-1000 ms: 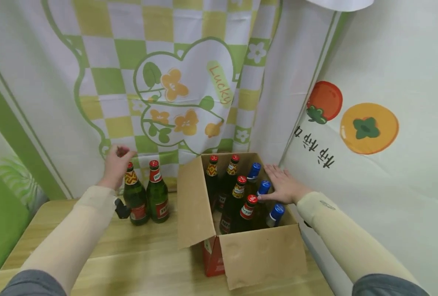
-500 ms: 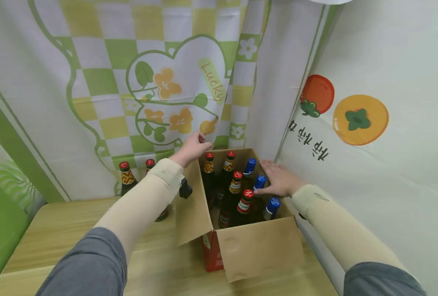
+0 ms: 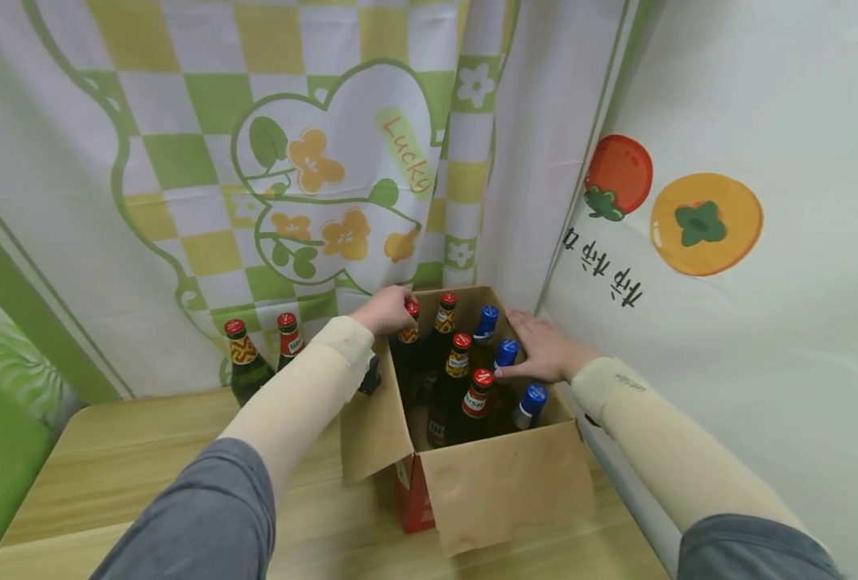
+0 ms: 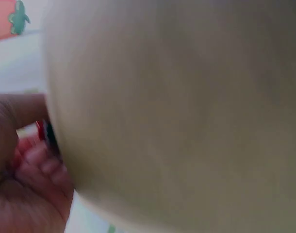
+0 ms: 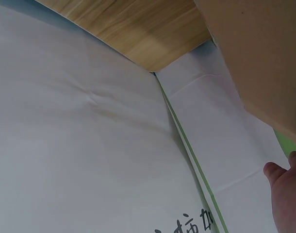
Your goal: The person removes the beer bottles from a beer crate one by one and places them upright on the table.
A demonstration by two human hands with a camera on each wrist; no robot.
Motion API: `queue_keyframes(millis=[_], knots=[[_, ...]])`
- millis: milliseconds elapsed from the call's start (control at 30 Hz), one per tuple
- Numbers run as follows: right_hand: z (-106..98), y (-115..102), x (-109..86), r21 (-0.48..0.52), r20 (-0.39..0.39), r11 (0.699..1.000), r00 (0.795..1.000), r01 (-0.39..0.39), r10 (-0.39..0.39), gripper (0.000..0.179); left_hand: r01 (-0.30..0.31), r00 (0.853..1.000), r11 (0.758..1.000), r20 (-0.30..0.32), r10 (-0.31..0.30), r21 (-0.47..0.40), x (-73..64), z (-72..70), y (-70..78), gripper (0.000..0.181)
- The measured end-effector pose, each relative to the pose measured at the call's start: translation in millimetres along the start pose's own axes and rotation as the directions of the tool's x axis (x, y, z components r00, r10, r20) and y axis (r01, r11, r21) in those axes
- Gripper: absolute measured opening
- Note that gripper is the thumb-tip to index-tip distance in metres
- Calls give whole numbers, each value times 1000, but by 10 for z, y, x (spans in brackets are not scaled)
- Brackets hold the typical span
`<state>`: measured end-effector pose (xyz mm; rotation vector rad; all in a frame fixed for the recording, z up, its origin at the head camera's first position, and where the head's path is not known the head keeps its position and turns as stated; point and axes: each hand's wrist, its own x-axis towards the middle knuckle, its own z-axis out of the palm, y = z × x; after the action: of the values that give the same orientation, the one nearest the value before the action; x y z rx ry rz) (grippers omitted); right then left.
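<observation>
A cardboard box (image 3: 508,483) with its flaps folded out holds several beer bottles upright. My left hand (image 3: 387,310) is at the box's back left corner, fingers curled round the top of a red-capped beer bottle (image 3: 409,330). In the left wrist view, that bottle's red cap (image 4: 40,130) shows between thumb and fingers; the forearm sleeve (image 4: 177,116) hides most else. My right hand (image 3: 548,350) rests with straight fingers along the box's right rim, thumb by a blue-capped bottle (image 3: 507,353). From the right wrist, fingertips (image 5: 275,171) show beside the box's side (image 5: 269,63).
Two green beer bottles with red caps, one with a patterned neck label (image 3: 243,352) and one with a red label (image 3: 290,341), stand on the wooden table (image 3: 138,451) left of the box. A checked curtain (image 3: 204,161) hangs behind; a white printed wall sheet (image 3: 762,362) borders the right.
My left hand has moved right, from above the two bottles on the table to the box's back left bottle, and has lowered onto its top. The right hand has stayed on the rim.
</observation>
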<state>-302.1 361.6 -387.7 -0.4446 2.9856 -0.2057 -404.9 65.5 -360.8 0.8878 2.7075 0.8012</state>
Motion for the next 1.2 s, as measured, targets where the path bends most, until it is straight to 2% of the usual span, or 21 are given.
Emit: queue_keyframes(millis=[100, 200, 267, 300, 333, 400, 567, 800, 900, 967, 1000, 1033, 1100, 1133, 1200], knots=[[-16, -2, 3, -15, 2, 1000, 1000, 2, -2, 119, -90, 992, 995, 87, 87, 36, -21, 17, -24, 36], [-21, 0, -7, -13, 9, 1000, 1000, 4, -4, 119, -206, 958, 971, 226, 174, 126, -67, 97, 1, 33], [-28, 3, -26, 1, 13, 1000, 1000, -5, 5, 118, -266, 938, 945, 278, 208, 191, -98, 167, 40, 29], [-33, 4, -36, 8, 12, 1000, 1000, -9, 9, 118, -286, 933, 931, 285, 218, 224, -110, 201, 55, 26], [-37, 6, -43, 14, 11, 1000, 1000, -15, 15, 117, -295, 934, 921, 282, 220, 256, -124, 227, 69, 21], [-46, 8, -49, 20, 6, 1000, 1000, -22, 22, 116, -281, 947, 910, 238, 213, 304, -141, 265, 85, 15], [-40, 2, -34, 0, 17, 1000, 1000, -18, 18, 118, -225, 970, 931, 159, 185, 287, -158, 305, 57, 27], [-65, -14, -15, 10, 21, 1000, 1000, -19, 19, 119, -184, 983, 948, 37, 180, 261, -147, 331, -21, 33], [-75, -1, -17, -12, 14, 1000, 1000, -17, 17, 119, -160, 985, 971, -42, 169, 176, -146, 352, -41, 37], [-69, 6, -22, -28, 12, 1000, 1000, -13, 13, 120, -128, 986, 991, -104, 130, 29, -157, 376, -57, 38], [-61, 11, -22, -35, 11, 999, 1000, -13, 13, 120, -114, 985, 991, -140, 104, -65, -164, 388, -64, 36], [-52, 15, -26, -43, 8, 999, 1000, -13, 13, 120, -104, 982, 981, -175, 75, -165, -175, 396, -65, 35], [-34, 21, -31, -47, 7, 999, 1000, -12, 12, 120, -112, 970, 937, -241, 31, -331, -196, 403, -57, 31], [-27, 23, -33, -43, 8, 999, 1000, -13, 13, 119, -125, 963, 912, -268, 18, -390, -207, 400, -46, 28], [-15, 31, -36, -40, 7, 999, 1000, -15, 15, 119, -156, 950, 880, -314, 9, -449, -222, 381, -14, 23]])
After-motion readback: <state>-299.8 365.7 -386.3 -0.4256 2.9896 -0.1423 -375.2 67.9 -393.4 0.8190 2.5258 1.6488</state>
